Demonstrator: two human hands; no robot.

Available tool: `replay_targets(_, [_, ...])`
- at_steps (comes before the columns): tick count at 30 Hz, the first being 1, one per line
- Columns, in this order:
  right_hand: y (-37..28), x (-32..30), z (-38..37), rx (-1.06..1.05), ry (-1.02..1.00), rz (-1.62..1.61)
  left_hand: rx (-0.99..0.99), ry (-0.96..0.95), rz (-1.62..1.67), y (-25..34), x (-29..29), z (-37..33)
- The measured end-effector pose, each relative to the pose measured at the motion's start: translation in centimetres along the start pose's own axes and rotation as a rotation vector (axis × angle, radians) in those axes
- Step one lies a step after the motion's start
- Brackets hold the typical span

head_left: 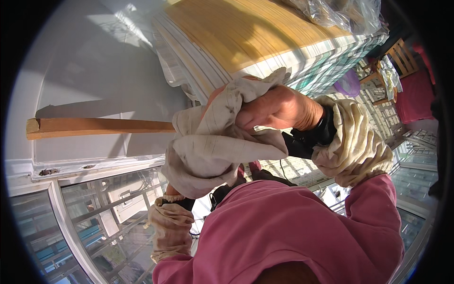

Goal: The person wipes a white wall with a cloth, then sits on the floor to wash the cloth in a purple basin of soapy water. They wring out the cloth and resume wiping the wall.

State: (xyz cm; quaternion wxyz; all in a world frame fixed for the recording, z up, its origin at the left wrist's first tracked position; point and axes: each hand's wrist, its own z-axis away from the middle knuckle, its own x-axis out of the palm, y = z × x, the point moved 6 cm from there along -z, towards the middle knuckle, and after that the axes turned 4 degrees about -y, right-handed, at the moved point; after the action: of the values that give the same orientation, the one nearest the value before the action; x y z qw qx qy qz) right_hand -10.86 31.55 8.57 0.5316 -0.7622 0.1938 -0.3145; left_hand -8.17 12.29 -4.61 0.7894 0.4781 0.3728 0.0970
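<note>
A crumpled off-white cloth (208,146) is bunched in front of me. My right hand (279,109) is closed on its upper right part, with the fingers curled into the folds. Of my left hand (173,191), only a little skin by the wrist shows below the cloth. Its fingers are hidden underneath, so their grip cannot be made out. A squared wooden bar (99,127) sticks out to the left from behind the cloth, and its other end is covered. Gathered cream sleeve covers and dark bands circle both my wrists.
A table with a striped yellow and white cloth (255,33) stands ahead, clear plastic (340,14) on it. Pale wall panels (104,85) are at the left, above window frames (61,208). A wooden chair (402,57) and a purple basin-like thing (347,84) are far right.
</note>
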Motion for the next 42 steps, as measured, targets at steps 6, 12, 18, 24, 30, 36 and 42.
replay_targets(6, [13.8,0.6,20.2,-0.062,0.681,-0.750,-0.318,-0.417,0.131,-4.6,3.7,2.0])
replay_targets(12, [29.9,10.5,38.1,0.243,1.810,-0.917,-0.532,-0.255,0.307,-9.9,5.1,2.4])
replay_targets(18, [32.5,18.7,44.2,0.028,2.185,-1.056,-0.434,-0.388,0.310,-7.7,8.4,-2.3])
replay_targets(24, [31.5,19.3,47.7,-0.182,2.275,-1.033,-0.344,-0.605,0.233,-1.5,14.6,-9.5])
replay_targets(30, [30.6,16.7,55.3,-0.107,2.407,-1.083,-0.304,-0.606,0.119,3.1,22.1,-17.3])
replay_targets(36, [24.7,8.9,65.8,0.012,2.329,-0.956,-0.247,-0.676,0.080,10.7,31.7,-25.5])
replay_targets(42, [17.4,-1.9,74.0,0.026,2.226,-0.520,0.010,-0.663,0.013,19.6,38.6,-33.2])
